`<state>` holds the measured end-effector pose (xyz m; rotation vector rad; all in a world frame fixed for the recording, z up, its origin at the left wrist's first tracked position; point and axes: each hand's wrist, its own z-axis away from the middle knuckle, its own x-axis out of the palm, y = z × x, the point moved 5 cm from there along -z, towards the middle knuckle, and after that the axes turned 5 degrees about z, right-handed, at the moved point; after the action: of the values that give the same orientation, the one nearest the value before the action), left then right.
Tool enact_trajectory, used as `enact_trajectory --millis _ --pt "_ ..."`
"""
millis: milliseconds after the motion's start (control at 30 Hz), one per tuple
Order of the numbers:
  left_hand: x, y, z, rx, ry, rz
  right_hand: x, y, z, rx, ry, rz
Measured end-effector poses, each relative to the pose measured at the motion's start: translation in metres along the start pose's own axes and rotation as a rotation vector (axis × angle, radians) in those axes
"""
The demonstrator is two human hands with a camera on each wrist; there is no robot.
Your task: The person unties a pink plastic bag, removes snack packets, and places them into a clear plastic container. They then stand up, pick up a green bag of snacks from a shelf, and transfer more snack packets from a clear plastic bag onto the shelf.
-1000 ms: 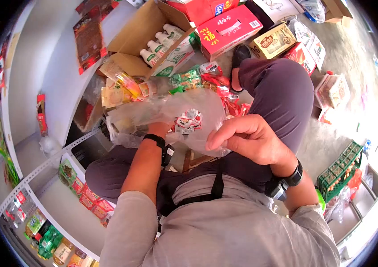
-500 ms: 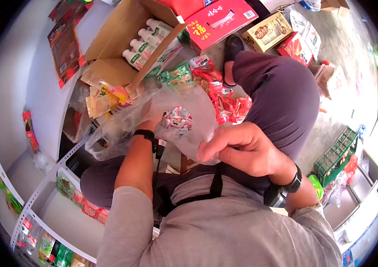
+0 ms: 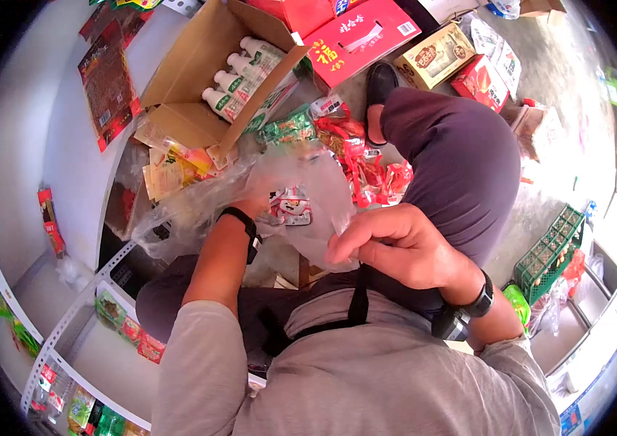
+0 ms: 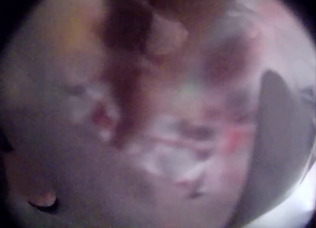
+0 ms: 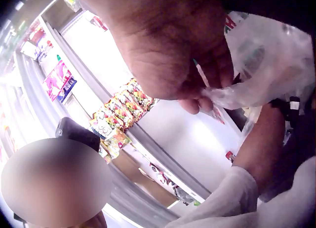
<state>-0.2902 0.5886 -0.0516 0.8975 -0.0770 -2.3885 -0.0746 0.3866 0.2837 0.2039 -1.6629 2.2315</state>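
Observation:
A thin translucent plastic bag (image 3: 319, 178) hangs in front of the person's lap in the head view. The right hand (image 3: 406, 247) pinches the bag's near rim between thumb and fingertips; the right wrist view shows the film bunched at the fingers. Reaching into the bag from the left, the left hand (image 3: 254, 205) is mostly hidden by the film. Beside its fingers lie shiny red-and-white packets (image 3: 292, 206), seen through the bag's mouth. The left wrist view is blurred by plastic, so I cannot tell whether that hand grips a packet.
An open carton (image 3: 185, 109) of white bottles stands ahead, with red gift boxes (image 3: 363, 40) behind it. Green packets (image 3: 288, 127) and red packets (image 3: 377, 174) lie on the floor. White shelving (image 3: 76, 305) flanks the left; a green crate (image 3: 552, 251) stands right.
The head view has turned slightly, sliding the scene leftward. Inside the bag, the packets sit lower and look less bunched near the left hand. The right hand keeps its pinch on the rim.

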Motion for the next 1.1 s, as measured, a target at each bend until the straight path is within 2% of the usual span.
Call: enact_trajectory --millis 100,200,267,300,400,433,633,733,800,900,967,1033,1100 --pt "-0.005 0.017 0.007 0.076 0.01 -0.062 0.002 0.002 0.003 0.009 0.001 0.008" --pt "0.01 0.009 0.011 0.014 -0.137 0.027 0.004 0.003 0.005 0.015 0.008 0.019" --pt "-0.018 0.026 0.033 -0.029 -0.172 0.01 0.006 0.002 0.004 0.016 0.008 0.021" --pt "-0.05 0.049 0.057 -0.069 -0.223 0.077 0.007 0.002 0.004 0.02 0.005 0.025" --pt "-0.029 0.033 0.036 -0.066 -0.091 0.125 0.007 0.002 0.004 0.022 -0.005 0.036" --pt "-0.029 0.032 0.031 0.009 -0.057 0.091 0.006 0.003 0.003 0.022 -0.009 0.041" --pt "-0.004 0.026 0.015 0.026 -0.031 0.122 0.004 0.004 -0.001 -0.022 -0.005 0.093" --pt "0.021 0.009 0.004 -0.024 0.007 0.086 0.006 0.004 -0.004 0.008 -0.01 0.073" --pt "0.018 0.009 0.014 0.032 0.174 0.046 0.007 0.002 -0.007 -0.008 -0.019 0.08" --pt "0.024 0.019 0.043 0.076 0.249 -0.005 0.01 0.002 -0.008 -0.003 -0.036 0.084" --pt "0.042 0.012 0.053 0.036 0.373 -0.043 0.012 0.003 -0.008 -0.004 -0.046 0.096" --pt "0.058 0.009 0.054 -0.061 0.189 0.005 0.015 0.003 -0.005 -0.009 -0.047 0.12" --pt "0.071 0.02 0.07 -0.056 0.07 0.03 0.015 0.007 -0.002 0.042 0.009 0.054"
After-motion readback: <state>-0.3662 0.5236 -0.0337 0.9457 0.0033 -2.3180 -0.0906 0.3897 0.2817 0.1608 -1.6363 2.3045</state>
